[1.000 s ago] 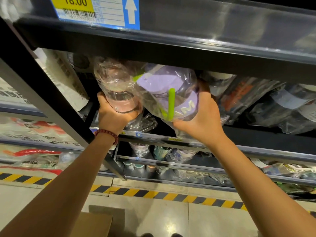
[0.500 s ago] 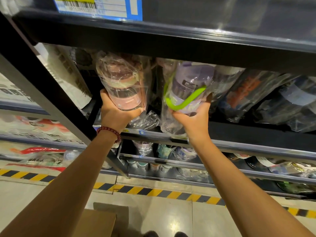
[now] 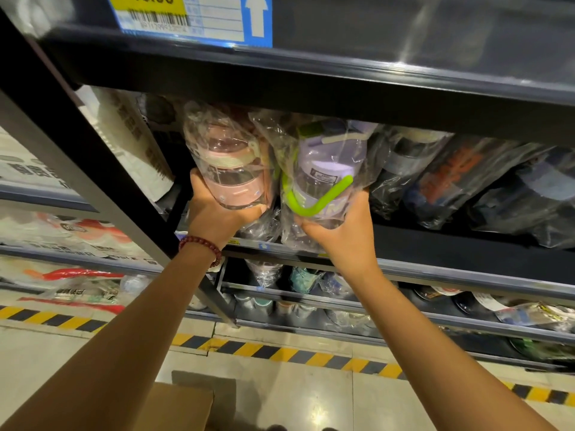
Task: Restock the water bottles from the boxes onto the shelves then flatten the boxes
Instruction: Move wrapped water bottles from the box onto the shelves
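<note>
hands (image 3: 217, 213): 2 | held bagged bottles (image 3: 231, 172): 2 | cardboard box (image 3: 177, 405): 1 | price label (image 3: 193, 17): 1

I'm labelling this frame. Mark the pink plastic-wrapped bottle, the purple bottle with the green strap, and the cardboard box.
Pink plastic-wrapped bottle (image 3: 231, 178), head view: pink lower band.
Purple bottle with the green strap (image 3: 323, 163), head view: purple body.
Cardboard box (image 3: 177, 409), head view: top flap.

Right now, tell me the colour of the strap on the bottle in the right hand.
Lime green strap on a purple bottle, seen in the head view.
</note>
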{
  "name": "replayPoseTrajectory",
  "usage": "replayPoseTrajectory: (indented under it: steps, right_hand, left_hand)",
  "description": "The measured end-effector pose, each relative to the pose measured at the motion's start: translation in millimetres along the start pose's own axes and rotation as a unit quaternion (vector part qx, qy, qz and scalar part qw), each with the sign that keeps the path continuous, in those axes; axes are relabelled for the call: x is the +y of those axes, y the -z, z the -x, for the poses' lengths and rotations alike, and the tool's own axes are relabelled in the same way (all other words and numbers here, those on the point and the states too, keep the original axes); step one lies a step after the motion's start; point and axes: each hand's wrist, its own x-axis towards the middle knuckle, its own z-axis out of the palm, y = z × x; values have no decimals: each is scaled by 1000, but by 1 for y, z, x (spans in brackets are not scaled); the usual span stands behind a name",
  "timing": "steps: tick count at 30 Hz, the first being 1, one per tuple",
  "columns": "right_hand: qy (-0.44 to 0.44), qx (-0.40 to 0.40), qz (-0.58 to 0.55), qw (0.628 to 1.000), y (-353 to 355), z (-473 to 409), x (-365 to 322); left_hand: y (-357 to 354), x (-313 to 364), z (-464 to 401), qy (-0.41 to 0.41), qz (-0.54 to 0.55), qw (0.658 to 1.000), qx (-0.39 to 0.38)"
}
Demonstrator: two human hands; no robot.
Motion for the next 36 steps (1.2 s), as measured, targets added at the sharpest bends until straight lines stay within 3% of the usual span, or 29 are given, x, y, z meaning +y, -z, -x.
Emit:
replayPoseTrajectory:
  steps: [7,11,17,24,32,34,36]
  right_hand:
    - [-14,126,36,991,-26,4,-9]
    - [-10,149,54,987,-34,4,-10]
    - [-7,90,32,995,-25,7,-4]
    - [-57,19,54,997,-6,9,-15]
    - [-140,4,58,988,54,46,-51]
    - [-164,16,39,985,80,73,-55]
    - [-182,42,7,982,110,107,-58]
  left_hand:
    - [-4,0,3,-4,6,1000,22]
    - [-6,-2,7,-20,0,999,32]
    - [-2,-6,7,-28,25,999,20]
    - [17,7,15,17,8,999,-49]
    - [36,32,54,145,70,985,-62]
    - [35,37,82,161,68,979,-104]
    - [28,47,111,155,52,966,-200]
